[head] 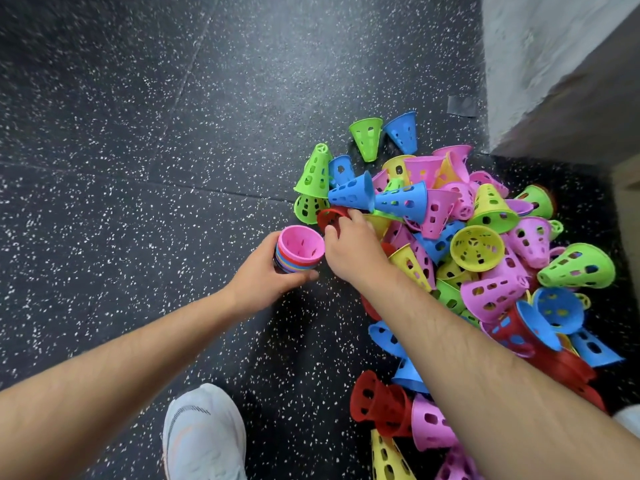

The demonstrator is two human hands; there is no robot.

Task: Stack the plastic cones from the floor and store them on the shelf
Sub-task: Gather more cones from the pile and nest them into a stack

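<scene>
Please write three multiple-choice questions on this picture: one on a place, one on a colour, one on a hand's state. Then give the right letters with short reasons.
1. Where is the stack of cones? A. in the left hand B. on a shelf C. alone on the floor
2. Which colour is the stack's top cone? A. green B. pink C. yellow
3. What is the right hand doing? A. hanging idle B. pressing flat on the floor C. pinching a red cone
Answers: 1 A, its fingers curl round the stack. 2 B, the top cone is pink, mouth up. 3 C, its fingers and thumb close on the red cone.
</scene>
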